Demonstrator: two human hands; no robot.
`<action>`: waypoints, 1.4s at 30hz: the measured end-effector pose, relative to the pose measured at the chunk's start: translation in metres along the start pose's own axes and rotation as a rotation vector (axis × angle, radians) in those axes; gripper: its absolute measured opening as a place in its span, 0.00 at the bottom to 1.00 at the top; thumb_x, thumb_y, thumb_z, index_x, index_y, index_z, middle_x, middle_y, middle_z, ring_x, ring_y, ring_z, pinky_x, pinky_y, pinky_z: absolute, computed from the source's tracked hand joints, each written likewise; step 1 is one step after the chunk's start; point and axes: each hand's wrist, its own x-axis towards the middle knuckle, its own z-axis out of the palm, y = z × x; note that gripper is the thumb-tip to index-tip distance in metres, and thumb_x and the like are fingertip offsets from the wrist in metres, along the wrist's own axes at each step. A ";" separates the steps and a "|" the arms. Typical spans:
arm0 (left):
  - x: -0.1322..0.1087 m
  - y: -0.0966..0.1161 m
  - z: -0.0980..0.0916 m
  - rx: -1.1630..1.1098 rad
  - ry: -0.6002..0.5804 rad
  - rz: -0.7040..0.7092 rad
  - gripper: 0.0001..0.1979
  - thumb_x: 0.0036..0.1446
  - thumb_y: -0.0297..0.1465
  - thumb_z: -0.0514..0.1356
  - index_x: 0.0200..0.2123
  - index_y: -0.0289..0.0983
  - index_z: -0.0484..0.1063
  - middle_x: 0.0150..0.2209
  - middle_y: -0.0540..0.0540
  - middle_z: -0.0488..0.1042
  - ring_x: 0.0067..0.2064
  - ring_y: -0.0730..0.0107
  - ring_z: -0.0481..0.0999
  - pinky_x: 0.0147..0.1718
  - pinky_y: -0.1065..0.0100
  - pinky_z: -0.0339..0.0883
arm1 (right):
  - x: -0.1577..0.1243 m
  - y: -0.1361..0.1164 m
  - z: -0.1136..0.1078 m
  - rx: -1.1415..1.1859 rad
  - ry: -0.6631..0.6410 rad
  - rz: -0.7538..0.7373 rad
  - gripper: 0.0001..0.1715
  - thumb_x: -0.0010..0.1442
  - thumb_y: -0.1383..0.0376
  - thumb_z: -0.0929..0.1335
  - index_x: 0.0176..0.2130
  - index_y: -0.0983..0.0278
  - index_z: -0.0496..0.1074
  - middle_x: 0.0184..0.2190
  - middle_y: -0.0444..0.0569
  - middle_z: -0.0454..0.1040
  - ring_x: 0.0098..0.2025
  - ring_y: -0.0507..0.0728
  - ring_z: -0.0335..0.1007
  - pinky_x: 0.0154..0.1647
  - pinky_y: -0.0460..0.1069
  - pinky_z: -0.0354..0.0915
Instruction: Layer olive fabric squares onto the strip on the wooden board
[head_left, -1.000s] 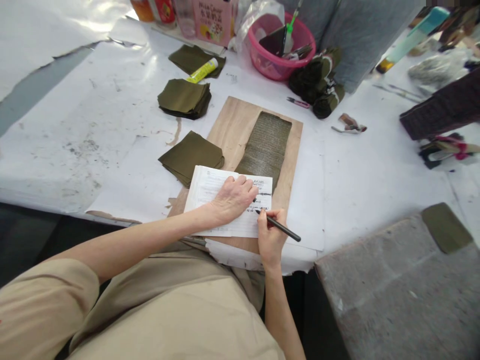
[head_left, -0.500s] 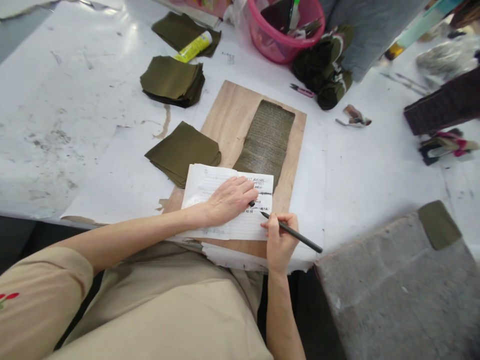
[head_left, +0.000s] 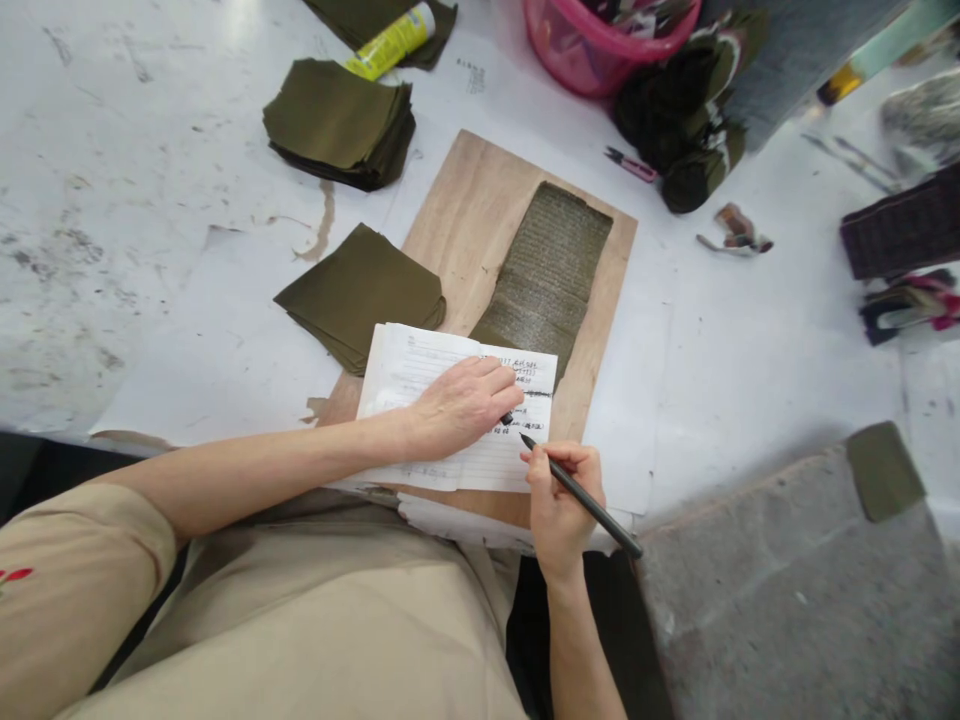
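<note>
At the near edge of the wooden board [head_left: 450, 215], light brown with darker grain, we see a white notebook [head_left: 409, 385] patterned with fine ruled lines and black handwriting, and a black pen [head_left: 615, 531]. Along the board's right edge, our dark olive strip [head_left: 551, 255] carries close rows of pale flecks. At its left edge, the stacked pieces [head_left: 367, 290] are plain olive. Beyond its far left corner, we find a yellow-green tube [head_left: 390, 42].

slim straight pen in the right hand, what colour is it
Black, or very nearly so; the slim straight pen shows best in the head view.
</note>
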 end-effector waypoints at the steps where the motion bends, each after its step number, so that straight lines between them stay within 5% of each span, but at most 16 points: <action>1: 0.000 0.000 0.000 -0.002 0.002 -0.001 0.04 0.63 0.25 0.56 0.36 0.37 0.71 0.36 0.45 0.69 0.39 0.61 0.65 0.39 0.62 0.61 | 0.001 0.002 0.002 -0.023 -0.013 -0.027 0.06 0.60 0.64 0.69 0.35 0.62 0.67 0.29 0.41 0.70 0.30 0.51 0.72 0.32 0.47 0.67; 14: 0.001 0.000 -0.002 -0.007 -0.002 -0.018 0.08 0.65 0.25 0.53 0.42 0.36 0.72 0.36 0.45 0.70 0.40 0.61 0.66 0.39 0.63 0.61 | 0.002 0.006 0.006 -0.148 0.007 -0.031 0.09 0.61 0.63 0.69 0.31 0.62 0.65 0.25 0.39 0.68 0.25 0.49 0.66 0.27 0.45 0.62; 42: 0.002 0.001 -0.005 -0.002 -0.002 -0.007 0.06 0.63 0.25 0.55 0.38 0.36 0.72 0.36 0.44 0.70 0.39 0.61 0.66 0.39 0.62 0.62 | 0.004 0.006 0.008 -0.182 -0.007 -0.066 0.09 0.61 0.63 0.68 0.31 0.62 0.65 0.24 0.38 0.65 0.24 0.49 0.63 0.27 0.44 0.61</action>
